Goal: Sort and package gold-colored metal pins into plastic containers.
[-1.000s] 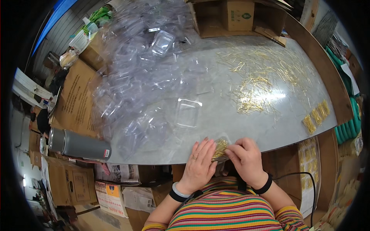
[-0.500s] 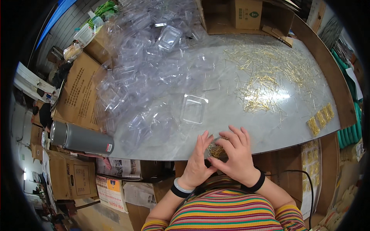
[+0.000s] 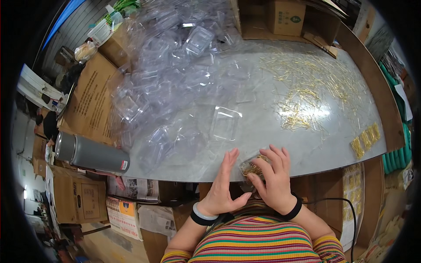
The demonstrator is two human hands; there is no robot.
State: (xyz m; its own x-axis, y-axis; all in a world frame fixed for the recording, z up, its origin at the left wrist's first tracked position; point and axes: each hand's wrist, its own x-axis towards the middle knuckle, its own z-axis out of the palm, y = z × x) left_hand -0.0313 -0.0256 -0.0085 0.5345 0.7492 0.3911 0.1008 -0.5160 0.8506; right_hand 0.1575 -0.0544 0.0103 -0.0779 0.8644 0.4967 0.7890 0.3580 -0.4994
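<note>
At the table's front edge my right hand (image 3: 275, 182) grips a small clear plastic box (image 3: 244, 165) filled with gold-coloured wire pieces. Its fingers bend over the contents from the right. My left hand (image 3: 223, 190) is beside the box on the left, fingers straight and thumb held away, with nothing in it. Just beyond, an unfilled clear plastic box (image 3: 226, 124) lies on the grey table (image 3: 258, 131). Farther right spreads a loose pile of thin gold wire pieces (image 3: 302, 109), some with bent ends.
A large heap of clear plastic boxes (image 3: 175, 83) covers the table's left and far side. Packed gold pieces (image 3: 365, 141) sit by the right edge, along a cardboard wall (image 3: 372, 65). A grey bottle (image 3: 94, 153) lies at the left, near a cardboard box (image 3: 85, 197).
My left hand has come away from the filled box, its thumb spreading out. The right hand, with the box, has shifted slightly right.
</note>
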